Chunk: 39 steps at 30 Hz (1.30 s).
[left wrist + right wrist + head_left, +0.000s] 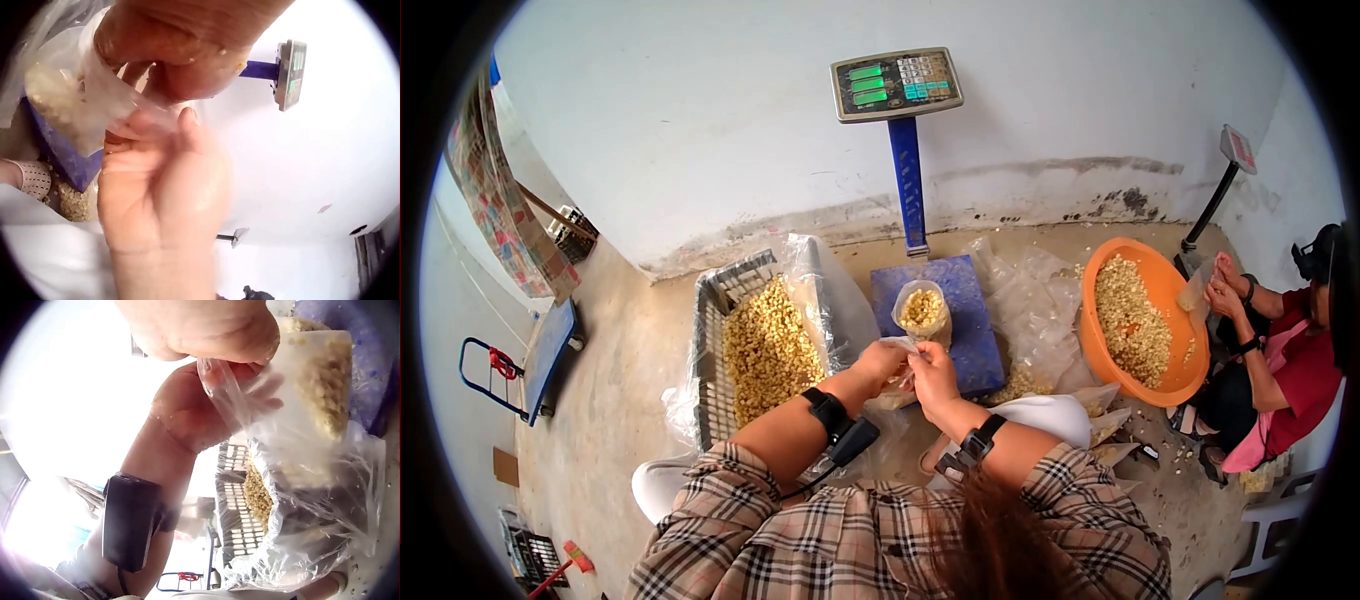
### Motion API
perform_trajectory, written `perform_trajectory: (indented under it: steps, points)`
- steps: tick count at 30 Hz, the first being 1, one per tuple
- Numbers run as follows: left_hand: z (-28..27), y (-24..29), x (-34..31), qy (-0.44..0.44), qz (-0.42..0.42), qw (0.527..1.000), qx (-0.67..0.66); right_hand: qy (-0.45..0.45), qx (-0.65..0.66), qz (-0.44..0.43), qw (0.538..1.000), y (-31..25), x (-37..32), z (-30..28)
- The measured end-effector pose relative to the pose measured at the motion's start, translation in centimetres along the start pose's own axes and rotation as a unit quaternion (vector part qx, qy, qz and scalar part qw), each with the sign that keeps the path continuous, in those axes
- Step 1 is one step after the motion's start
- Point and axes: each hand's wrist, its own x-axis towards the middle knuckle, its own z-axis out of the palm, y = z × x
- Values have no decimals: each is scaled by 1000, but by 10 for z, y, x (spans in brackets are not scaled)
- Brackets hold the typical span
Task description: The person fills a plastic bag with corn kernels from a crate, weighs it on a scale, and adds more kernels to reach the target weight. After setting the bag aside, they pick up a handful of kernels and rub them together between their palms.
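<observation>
The left hand (181, 50) is reaching in from one o'clock, its curled fingers gripping a translucent plastic bag (100, 81); the right hand (165, 187) is rising from six o'clock, its fingers touching the plastic; pale pieces (53, 97) are showing through at ten o'clock; a blue platform (65, 150) is lying at nine, a loose heap (76, 205) at eight; a display (292, 75) on a blue post (260, 69) is standing out at two.

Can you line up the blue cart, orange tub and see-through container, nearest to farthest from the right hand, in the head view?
1. See-through container: just ahead, on the scale.
2. Orange tub: right.
3. Blue cart: far left.
</observation>
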Motion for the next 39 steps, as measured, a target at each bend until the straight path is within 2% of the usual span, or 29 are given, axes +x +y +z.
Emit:
perform_trajectory:
  steps: [2,5,8,11,14,17,20,23,26,35,39]
  points:
    - [3,7,-10,-12,-50,993,-104,-12,13,3,1000,2,1,-2]
    - [1,6,-7,-32,-47,993,-107,-5,3,4,1000,2,1,-3]
    - [-2,-7,9,-42,46,997,34,2,-14,17,1000,-1,1,-3]
    - [-9,-14,19,-59,54,995,63,1,8,27,1000,-5,-2,-2]
    - [1,4,-3,-40,-2,999,2,-7,9,22,1000,-1,2,-6]
    - [3,19,-17,-39,9,993,115,3,-1,31,1000,-5,-1,-7]
    - [5,22,-17,-31,-12,988,152,2,6,19,1000,0,2,-13]
    - [-1,-2,9,-34,90,972,216,4,6,23,1000,-1,3,-16]
    - [0,-7,7,13,219,914,342,16,18,38,999,-5,5,-17]
    - [0,-9,12,20,261,891,370,25,49,45,997,-4,8,-17]
    - [4,-4,8,36,250,891,377,26,66,39,997,0,9,-19]
